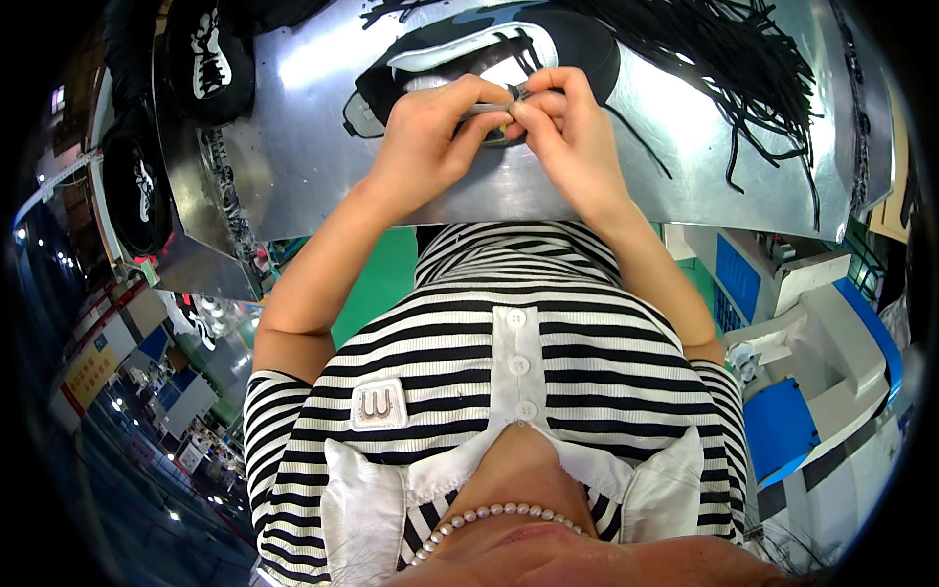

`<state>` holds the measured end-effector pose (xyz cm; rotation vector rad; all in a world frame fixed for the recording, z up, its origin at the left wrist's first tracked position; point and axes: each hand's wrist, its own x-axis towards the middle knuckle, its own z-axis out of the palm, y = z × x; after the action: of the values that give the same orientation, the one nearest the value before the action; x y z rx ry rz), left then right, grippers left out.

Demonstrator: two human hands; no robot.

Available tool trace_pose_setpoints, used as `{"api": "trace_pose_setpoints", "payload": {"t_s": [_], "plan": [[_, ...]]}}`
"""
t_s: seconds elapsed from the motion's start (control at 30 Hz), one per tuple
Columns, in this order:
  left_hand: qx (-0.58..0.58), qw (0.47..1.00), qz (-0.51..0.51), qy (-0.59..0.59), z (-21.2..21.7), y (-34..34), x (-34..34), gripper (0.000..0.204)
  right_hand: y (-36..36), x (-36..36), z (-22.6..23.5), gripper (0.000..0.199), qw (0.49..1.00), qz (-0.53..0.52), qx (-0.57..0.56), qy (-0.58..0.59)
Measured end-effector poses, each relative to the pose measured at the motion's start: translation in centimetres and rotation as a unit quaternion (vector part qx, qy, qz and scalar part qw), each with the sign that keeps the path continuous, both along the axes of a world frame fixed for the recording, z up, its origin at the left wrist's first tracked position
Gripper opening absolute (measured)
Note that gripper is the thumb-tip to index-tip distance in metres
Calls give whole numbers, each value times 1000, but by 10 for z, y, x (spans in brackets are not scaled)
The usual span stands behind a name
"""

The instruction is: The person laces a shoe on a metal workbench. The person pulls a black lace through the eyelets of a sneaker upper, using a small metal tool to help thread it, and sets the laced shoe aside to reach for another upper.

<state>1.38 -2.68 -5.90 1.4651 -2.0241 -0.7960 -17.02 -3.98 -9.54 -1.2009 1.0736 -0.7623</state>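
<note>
A black shoe (587, 47) with a white band lies on its side on the metal table, in front of me. Both my hands meet over its opening, fingertips touching. My left hand (425, 132) is closed in a pinch, with a slim greyish piece between thumb and forefinger that I cannot make out. Pinched too, my right hand (577, 147) grips a black shoelace (515, 91) at the shoe's opening. One loose lace end (641, 142) trails over the table to the right of this hand. My fingers hide part of the lacing.
A heap of black laces (729, 73) spreads over the right of the metal table (675, 201). At the left stand a black shoe with white lacing (207, 59) and another dark shoe (142, 191). A grey and blue machine (812, 352) stands beyond the table's right edge.
</note>
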Motion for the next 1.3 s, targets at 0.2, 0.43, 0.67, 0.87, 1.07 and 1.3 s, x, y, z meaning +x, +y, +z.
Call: {"api": "trace_pose_setpoints", "payload": {"t_s": [0.2, 0.43, 0.67, 0.87, 1.07, 1.3], "plan": [[-64, 997, -35, -33, 0, 2, 3, 17, 3, -22, -1, 26, 980, 73, -125, 137], [-207, 972, -88, -73, -5, 12, -4, 19, -20, -19, 37, 17, 950, 103, -266, 124], [-267, 954, -102, -95, -11, 25, 12, 26, -31, -16, 35, 13, 887, 220, -304, 269], [-298, 944, -110, -92, -15, 22, 13, 19, -41, -13, 27, 17, 926, 236, -269, 122], [-277, 951, -124, -54, -14, 20, 13, 20, -46, -12, 31, 20, 913, 282, -268, 121], [-207, 968, -141, 8, -5, 17, 9, 20, -21, -15, 27, 28, 866, 160, -445, 163]]}}
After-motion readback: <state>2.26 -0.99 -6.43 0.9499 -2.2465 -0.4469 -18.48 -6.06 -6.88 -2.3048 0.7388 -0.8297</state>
